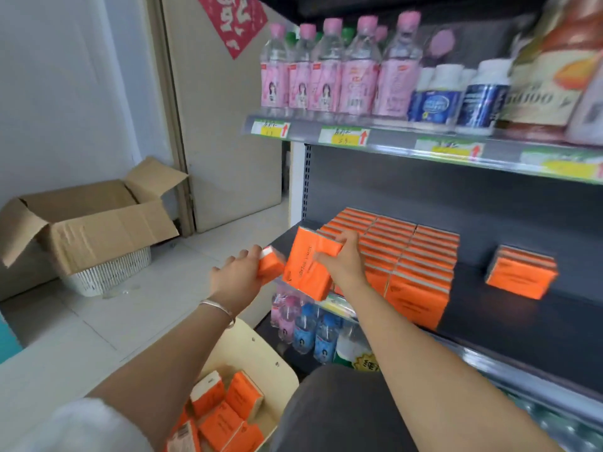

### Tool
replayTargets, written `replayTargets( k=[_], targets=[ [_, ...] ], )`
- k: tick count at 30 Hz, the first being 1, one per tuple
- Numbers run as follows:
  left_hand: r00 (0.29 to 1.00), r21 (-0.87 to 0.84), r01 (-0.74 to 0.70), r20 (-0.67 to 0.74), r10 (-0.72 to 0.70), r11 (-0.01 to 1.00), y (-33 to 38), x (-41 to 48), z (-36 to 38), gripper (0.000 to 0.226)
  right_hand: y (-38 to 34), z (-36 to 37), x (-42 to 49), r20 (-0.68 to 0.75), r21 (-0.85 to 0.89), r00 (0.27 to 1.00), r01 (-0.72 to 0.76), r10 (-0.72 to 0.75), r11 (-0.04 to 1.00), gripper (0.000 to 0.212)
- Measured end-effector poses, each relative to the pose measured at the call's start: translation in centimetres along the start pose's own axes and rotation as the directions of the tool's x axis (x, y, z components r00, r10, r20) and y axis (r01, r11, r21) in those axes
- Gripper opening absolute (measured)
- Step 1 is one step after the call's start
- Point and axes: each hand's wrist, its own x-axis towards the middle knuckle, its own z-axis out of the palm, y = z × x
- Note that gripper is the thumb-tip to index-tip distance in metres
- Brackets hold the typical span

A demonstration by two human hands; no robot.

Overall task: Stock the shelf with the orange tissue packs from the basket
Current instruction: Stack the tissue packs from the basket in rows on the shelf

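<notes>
My right hand [342, 259] grips an orange tissue pack [306, 265] at the left front corner of the dark shelf [489, 308], just left of several rows of orange packs [401, 252] lined up there. My left hand [238, 275] holds a smaller-looking orange pack [270, 264] beside it, slightly lower and to the left. A separate short stack of orange packs [520, 274] stands further right on the shelf. Below my arms, the cream basket [261, 350] holds several loose orange packs [225, 409].
Pink-capped bottles [332, 66] and blue-labelled jars [456, 96] fill the shelf above, with price tags on its edge. Bottles with pink and blue labels [303, 321] stand on the lower shelf. An open cardboard box [88, 220] sits on a white woven basket [107, 272] on the tiled floor, left.
</notes>
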Motion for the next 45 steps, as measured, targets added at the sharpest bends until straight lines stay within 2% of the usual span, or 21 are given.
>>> replayTargets(
  k=[3,6,9,12,15,18,20,22,25,28,30,33,35,38,40,43,45],
  targets=[
    [0.997,-0.009,-0.08,-0.01,0.08,0.997,3.3,0.6,-1.1,0.044,0.3,-4.3,0.4,-0.146,-0.054,0.987,-0.077,0.069,0.996,0.043],
    [0.989,0.023,-0.146,-0.008,0.146,0.989,7.1,1.5,-1.3,0.043,1.5,-8.7,0.6,-0.234,0.048,0.97,-0.06,0.07,0.997,0.042],
    [0.976,-0.002,-0.215,-0.02,0.215,0.977,11.5,2.3,-1.1,0.041,3.2,-13.0,0.5,-0.262,0.099,0.959,-0.081,0.104,0.992,0.051],
    [0.956,0.012,-0.293,-0.028,0.293,0.956,16.2,3.0,-0.6,0.035,5.2,-17.4,0.4,-0.206,0.195,0.958,-0.16,0.2,0.968,0.068],
    [0.929,0.052,-0.361,-0.067,0.364,0.931,20.7,3.4,-0.9,0.035,7.0,-21.6,0.1,-0.153,0.255,0.961,-0.188,0.231,0.948,0.048],
    [0.908,0.069,-0.405,-0.089,0.41,0.912,24.7,3.6,-1.3,0.041,8.7,-25.2,-0.1,-0.195,0.314,0.942,-0.203,0.272,0.928,0.029],
    [0.893,0.072,-0.437,-0.085,0.442,0.896,27.2,3.5,-1.1,0.044,10.4,-27.2,0.1,-0.303,0.255,0.905,-0.225,0.298,0.94,0.033],
    [0.878,0.068,-0.472,-0.056,0.476,0.879,29.6,3.3,-0.2,0.045,12.1,-29.0,0.0,-0.44,0.106,0.848,-0.278,0.296,0.955,0.038],
    [0.841,0.092,-0.536,-0.029,0.54,0.839,32.8,3.2,1.5,0.049,14.4,-31.5,-0.2,-0.554,-0.074,0.744,-0.491,0.374,0.868,0.037],
    [0.786,0.129,-0.608,-0.043,0.617,0.783,35.2,4.0,3.7,0.051,17.2,-33.4,0.6,-0.566,-0.033,0.672,-0.597,0.477,0.801,0.036],
    [0.758,0.152,-0.637,-0.051,0.65,0.755,36.6,5.0,5.1,0.05,19.3,-33.7,1.9,-0.541,0.044,0.68,-0.565,0.495,0.824,0.035],
    [0.734,0.13,-0.67,-0.034,0.679,0.731,38.3,6.8,6.6,0.052,22.4,-33.7,4.1,-0.477,0.15,0.749,-0.446,0.46,0.882,0.038],
    [0.724,0.1,-0.686,-0.01,0.69,0.721,39.3,7.9,7.3,0.052,23.7,-33.7,5.5,-0.441,0.158,0.78,-0.42,0.445,0.894,0.038],
    [0.71,0.073,-0.704,0.018,0.704,0.707,40.4,9.3,8.1,0.052,24.8,-34.0,6.9,-0.434,0.09,0.782,-0.455,0.446,0.886,0.033],
    [0.698,0.074,-0.715,0.032,0.715,0.695,40.9,10.1,8.5,0.053,25.4,-34.4,7.5,-0.455,-0.039,0.75,-0.555,0.48,0.831,0.033],
    [0.694,0.069,-0.719,0.038,0.719,0.691,41.4,10.9,9.3,0.054,25.7,-34.6,8.2,-0.518,-0.17,0.711,-0.63,0.475,0.757,0.053],
    [0.694,0.069,-0.719,0.033,0.719,0.691,41.6,11.0,9.6,0.055,25.2,-34.1,8.2,-0.571,-0.248,0.725,-0.599,0.385,0.762,0.068]
  ],
)
